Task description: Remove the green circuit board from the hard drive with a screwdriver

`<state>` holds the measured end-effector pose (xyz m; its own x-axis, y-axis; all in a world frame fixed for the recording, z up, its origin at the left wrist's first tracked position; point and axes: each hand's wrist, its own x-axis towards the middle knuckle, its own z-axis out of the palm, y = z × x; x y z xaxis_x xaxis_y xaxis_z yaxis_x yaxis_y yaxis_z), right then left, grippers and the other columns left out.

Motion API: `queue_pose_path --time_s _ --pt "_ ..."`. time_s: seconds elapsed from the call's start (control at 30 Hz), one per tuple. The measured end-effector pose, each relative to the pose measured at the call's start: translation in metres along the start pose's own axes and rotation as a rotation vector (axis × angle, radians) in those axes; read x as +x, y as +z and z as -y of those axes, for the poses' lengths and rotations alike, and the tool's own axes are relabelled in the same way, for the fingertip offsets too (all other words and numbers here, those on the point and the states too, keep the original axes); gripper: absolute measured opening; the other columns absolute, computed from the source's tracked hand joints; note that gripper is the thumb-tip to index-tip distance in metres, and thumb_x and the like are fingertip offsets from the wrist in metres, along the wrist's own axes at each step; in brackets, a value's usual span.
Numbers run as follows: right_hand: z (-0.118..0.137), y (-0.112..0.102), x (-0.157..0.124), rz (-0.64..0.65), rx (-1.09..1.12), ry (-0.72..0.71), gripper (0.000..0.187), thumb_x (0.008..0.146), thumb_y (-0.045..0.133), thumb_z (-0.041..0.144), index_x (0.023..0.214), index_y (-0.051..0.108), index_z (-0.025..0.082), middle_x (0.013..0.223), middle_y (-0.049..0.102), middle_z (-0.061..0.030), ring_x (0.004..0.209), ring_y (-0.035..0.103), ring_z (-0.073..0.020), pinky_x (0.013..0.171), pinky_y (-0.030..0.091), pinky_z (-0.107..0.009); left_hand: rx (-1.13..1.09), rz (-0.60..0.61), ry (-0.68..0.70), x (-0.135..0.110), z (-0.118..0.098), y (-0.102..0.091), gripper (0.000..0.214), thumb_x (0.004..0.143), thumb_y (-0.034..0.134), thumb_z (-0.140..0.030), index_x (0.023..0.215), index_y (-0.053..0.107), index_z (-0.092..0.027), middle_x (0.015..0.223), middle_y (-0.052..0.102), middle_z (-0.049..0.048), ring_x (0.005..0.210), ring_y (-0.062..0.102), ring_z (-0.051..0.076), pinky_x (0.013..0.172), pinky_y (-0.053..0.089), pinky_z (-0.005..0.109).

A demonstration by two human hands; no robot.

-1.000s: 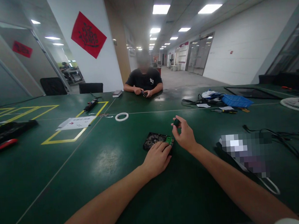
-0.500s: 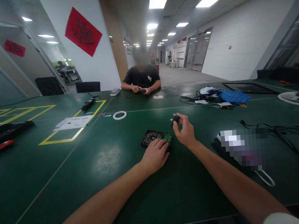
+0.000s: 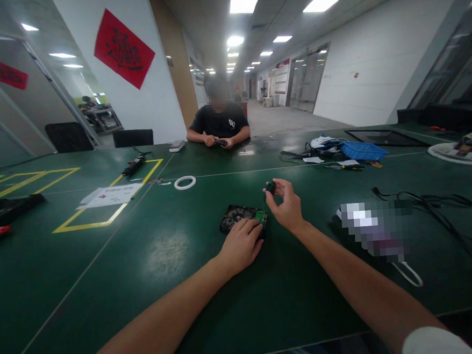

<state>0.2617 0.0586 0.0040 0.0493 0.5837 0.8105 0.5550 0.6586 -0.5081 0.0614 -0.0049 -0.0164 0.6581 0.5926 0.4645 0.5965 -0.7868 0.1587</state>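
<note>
A black hard drive point(image 3: 237, 217) with a small green circuit board lies on the green table point(image 3: 147, 291) in front of me. My left hand point(image 3: 241, 245) rests on its near edge, fingers curled over it and pressing it down. Just right of the drive, my right hand point(image 3: 286, 206) is raised and pinches the dark handle of a small screwdriver point(image 3: 269, 187) between thumb and fingertips, its tip pointing down toward the green board.
A person in a black shirt point(image 3: 219, 125) sits across the table handling a small object. A white tape ring point(image 3: 184, 182), a paper sheet point(image 3: 108, 195), a blue tray point(image 3: 362, 151) and black cables point(image 3: 427, 202) lie around. A blurred item point(image 3: 375, 229) sits to my right.
My right hand with the screwdriver has shifted slightly left toward the drive. My head has tilted, so the whole scene sits a little higher and further left. The left hand stays on the drive.
</note>
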Motion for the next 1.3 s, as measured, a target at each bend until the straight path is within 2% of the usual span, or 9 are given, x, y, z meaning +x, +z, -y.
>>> queue_pose_path --time_s 0.27,0.43,0.53,0.77,0.93,1.1,1.23,1.3 --pt "0.000 0.001 -0.001 -0.057 -0.078 -0.010 0.043 0.090 0.069 0.044 0.122 0.050 0.022 0.106 0.068 -0.0089 0.085 0.072 -0.0206 0.077 0.064 -0.039 -0.014 -0.006 -0.004 0.000 0.001 0.001 0.040 0.092 0.060 -0.024 0.131 0.059 -0.017 0.130 0.061 0.0127 0.121 0.054 0.029 0.106 0.046 0.048" --pt "-0.004 0.001 -0.002 -0.062 -0.076 -0.020 0.050 0.089 0.070 0.044 0.128 0.049 0.022 0.109 0.068 -0.0090 0.085 0.072 -0.0205 0.076 0.064 -0.038 -0.011 -0.006 -0.007 -0.001 0.001 0.002 0.039 0.092 0.060 -0.024 0.131 0.059 -0.016 0.130 0.061 0.0129 0.121 0.054 0.030 0.106 0.046 0.047" --pt "-0.005 0.000 -0.001 -0.048 -0.109 -0.038 0.045 0.091 0.069 0.044 0.126 0.052 0.023 0.108 0.069 -0.0090 0.083 0.072 -0.0207 0.077 0.064 -0.040 -0.013 -0.003 -0.009 -0.001 0.001 0.001 0.040 0.092 0.059 -0.025 0.131 0.059 -0.017 0.131 0.061 0.0132 0.121 0.054 0.030 0.105 0.047 0.049" --pt "-0.001 -0.008 0.006 -0.008 -0.094 -0.133 0.030 0.097 0.058 0.037 0.123 0.052 0.024 0.132 0.062 -0.0134 0.107 0.069 -0.0239 0.086 0.063 -0.043 -0.013 0.009 -0.009 -0.001 0.001 0.000 0.040 0.093 0.058 -0.025 0.132 0.059 -0.017 0.130 0.061 0.0131 0.121 0.054 0.031 0.105 0.046 0.049" --pt "0.003 -0.014 0.008 0.013 -0.197 -0.158 0.025 0.094 0.062 0.036 0.116 0.057 0.025 0.114 0.064 -0.0108 0.102 0.066 -0.0251 0.088 0.060 -0.045 -0.018 0.002 -0.007 -0.001 0.001 0.000 0.040 0.093 0.059 -0.025 0.132 0.059 -0.019 0.130 0.061 0.0134 0.121 0.054 0.031 0.103 0.047 0.050" --pt "0.006 -0.014 0.008 0.070 -0.191 -0.160 0.033 0.096 0.056 0.031 0.128 0.051 0.024 0.120 0.062 -0.0115 0.098 0.066 -0.0232 0.087 0.059 -0.042 -0.002 0.007 -0.006 -0.001 0.000 -0.001 0.040 0.093 0.059 -0.026 0.132 0.059 -0.017 0.130 0.061 0.0135 0.122 0.054 0.030 0.104 0.047 0.049" --pt "0.007 -0.012 0.008 0.078 -0.223 -0.123 0.034 0.094 0.062 0.038 0.124 0.053 0.024 0.112 0.063 -0.0096 0.082 0.066 -0.0204 0.080 0.060 -0.040 -0.009 0.002 -0.007 -0.001 0.001 0.000 0.040 0.093 0.060 -0.026 0.132 0.059 -0.017 0.130 0.062 0.0135 0.121 0.054 0.030 0.103 0.047 0.049" --pt "0.007 -0.011 0.008 0.073 -0.211 -0.111 0.035 0.094 0.062 0.040 0.125 0.053 0.024 0.112 0.063 -0.0097 0.082 0.066 -0.0204 0.080 0.060 -0.040 -0.014 -0.006 -0.008 -0.001 0.001 0.001 0.039 0.092 0.060 -0.026 0.131 0.059 -0.019 0.130 0.062 0.0133 0.121 0.055 0.030 0.103 0.047 0.049"
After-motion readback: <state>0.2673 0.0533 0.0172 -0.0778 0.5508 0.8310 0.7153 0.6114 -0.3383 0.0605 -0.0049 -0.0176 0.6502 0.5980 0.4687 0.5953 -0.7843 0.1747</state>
